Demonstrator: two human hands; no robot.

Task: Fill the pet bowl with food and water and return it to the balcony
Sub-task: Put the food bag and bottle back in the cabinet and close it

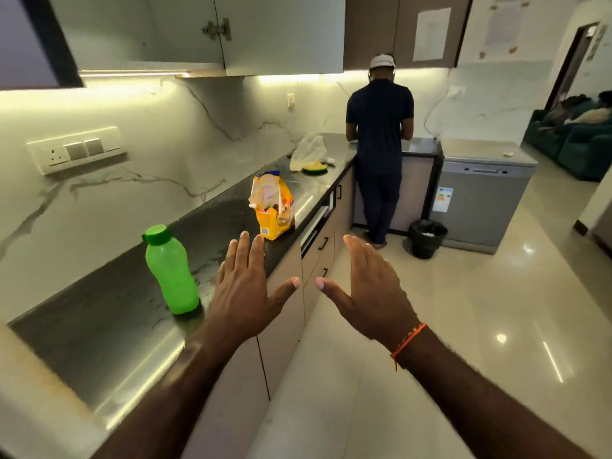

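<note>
Both your left hand (243,289) and right hand (367,293) spread empty; grasp the rigid, likely slippery green bottle (170,271) mid-body.

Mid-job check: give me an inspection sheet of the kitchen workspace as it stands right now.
Surface: dark counter along the marble wall, with pale smears near the bottle.
Job's things: green bottle upright, cap on; yellow food bag upright, top open, farther along. No pet bowl seen for certain.
Clutter: white plastic bag beside a green dish at the far end.
Hands: left hand and right hand open, fingers straight, holding nothing, raised ahead of the camera.
Cables: nothing seen.
Surroundings: a person stands at the corner, back turned; black bin and a dishwasher on the floor beyond.
</note>
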